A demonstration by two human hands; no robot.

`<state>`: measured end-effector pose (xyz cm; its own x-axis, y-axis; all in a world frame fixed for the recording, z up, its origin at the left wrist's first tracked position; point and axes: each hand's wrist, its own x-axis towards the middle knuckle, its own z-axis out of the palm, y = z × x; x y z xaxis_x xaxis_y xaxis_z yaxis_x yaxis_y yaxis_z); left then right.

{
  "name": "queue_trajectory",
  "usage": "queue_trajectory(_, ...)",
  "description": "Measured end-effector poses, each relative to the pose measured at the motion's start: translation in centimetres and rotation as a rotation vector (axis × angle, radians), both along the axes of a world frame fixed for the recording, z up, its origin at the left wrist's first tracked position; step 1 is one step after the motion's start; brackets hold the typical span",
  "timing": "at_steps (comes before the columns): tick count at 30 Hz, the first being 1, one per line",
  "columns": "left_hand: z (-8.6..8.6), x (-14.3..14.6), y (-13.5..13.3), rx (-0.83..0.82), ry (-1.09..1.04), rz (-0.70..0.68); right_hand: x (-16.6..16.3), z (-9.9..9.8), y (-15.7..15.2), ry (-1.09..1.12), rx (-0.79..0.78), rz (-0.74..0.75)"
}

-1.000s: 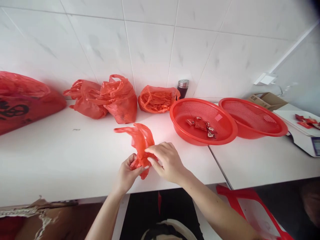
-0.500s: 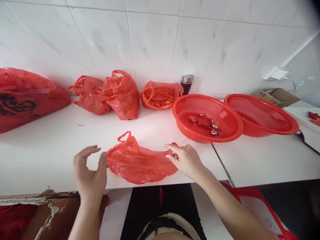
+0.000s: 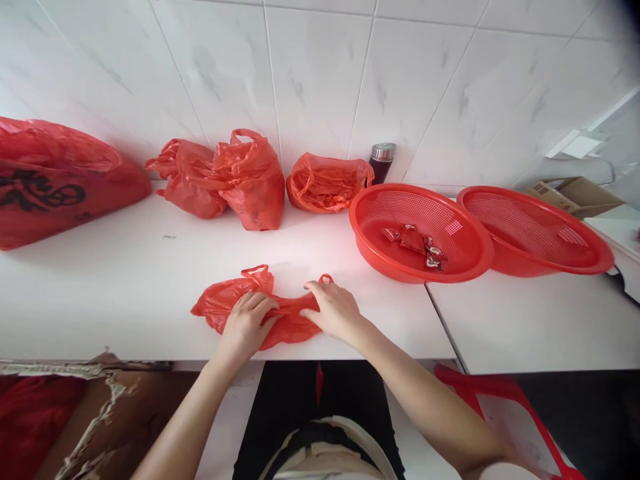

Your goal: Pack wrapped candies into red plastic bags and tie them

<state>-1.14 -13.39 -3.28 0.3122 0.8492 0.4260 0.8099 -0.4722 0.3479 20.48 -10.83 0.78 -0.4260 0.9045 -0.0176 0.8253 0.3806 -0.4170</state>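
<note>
A thin red plastic bag point(image 3: 295, 329) lies crumpled near the front edge of the white table, its two loop handles pointing toward the wall. My left hand point(image 3: 249, 321) rests over its middle, thumb and fingers closed on the gathered film. At its right end my right hand point(image 3: 336, 309) grips the bag beside one handle; the thumb and forefinger curve round the film. Part of the bag is hidden under both hands.
Against the wall stand two filled red bags point(image 3: 255, 183), an open red bag point(image 3: 327, 185) of folded film and a flask point(image 3: 383, 161). On the right are a red colander point(image 3: 373, 257) with small packets and another colander point(image 3: 545, 267). A large red bag point(image 3: 75, 213) sits left.
My left hand has moved right from the bag's left edge onto its middle and closed. My right hand has come left, and the bag is more bunched together.
</note>
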Motion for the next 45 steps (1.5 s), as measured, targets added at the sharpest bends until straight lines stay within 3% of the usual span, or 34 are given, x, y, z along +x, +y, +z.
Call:
queue_trajectory(5,0.6,0.0,-0.1,0.141,-0.031,-0.022,1.2,0.1,1.9,0.02,-0.012,-0.086)
queue_trajectory(9,1.5,-0.6,-0.9,0.299,-0.061,-0.016,4.4,2.3,1.1,0.036,0.072,-0.233)
queue_trajectory(12,1.6,-0.4,-2.1,0.31,-0.129,0.012,5.6,4.7,-0.9,0.182,0.181,-0.122)
queue_trajectory(16,1.2,0.7,-3.7,0.327,-0.192,-0.028,3.7,6.5,-2.6,0.4,0.389,0.034)
queue_trajectory(18,1.2,1.5,-4.3,0.338,-0.214,-0.059,1.8,6.2,-2.7,0.315,0.337,0.1)
queue_trajectory(22,1.3,2.5,-5.2,0.321,-0.227,-0.102,-1.1,4.4,-2.5,-0.177,-0.07,0.297)
queue_trajectory(24,1.3,2.5,-5.6,0.306,-0.223,-0.114,-1.0,3.7,-2.1,-0.304,-0.154,0.323)
queue_trajectory(28,0.8,0.9,-5.6,0.266,-0.188,-0.065,1.4,3.0,-0.1,-0.369,-0.083,0.16)
queue_trajectory(31,0.8,-0.9,-5.0,0.087,-0.087,0.084,3.8,3.2,1.6,-0.434,-0.071,0.033)
queue_trajectory(33,1.7,-1.6,-4.9,-0.073,-0.021,0.142,4.9,3.5,2.3,-0.461,-0.063,-0.017)
queue_trajectory(35,3.4,-1.4,-5.2,-0.118,-0.013,0.172,5.4,3.7,2.5,-0.466,-0.042,-0.028)
queue_trajectory(38,6.6,1.2,-6.0,0.143,-0.121,0.231,5.2,3.8,2.4,-0.448,-0.01,-0.005)
queue_trajectory(40,7.8,4.0,-6.1,0.302,-0.202,0.136,4.7,3.5,2.3,-0.434,0.0,0.017)
queue_trajectory(43,7.1,7.5,-4.5,0.214,-0.095,-0.077,4.4,2.7,2.1,-0.421,0.001,0.045)
queue_trajectory(45,5.3,8.2,-2.4,0.118,0.1,0.012,4.7,2.1,1.9,-0.409,-0.004,0.064)
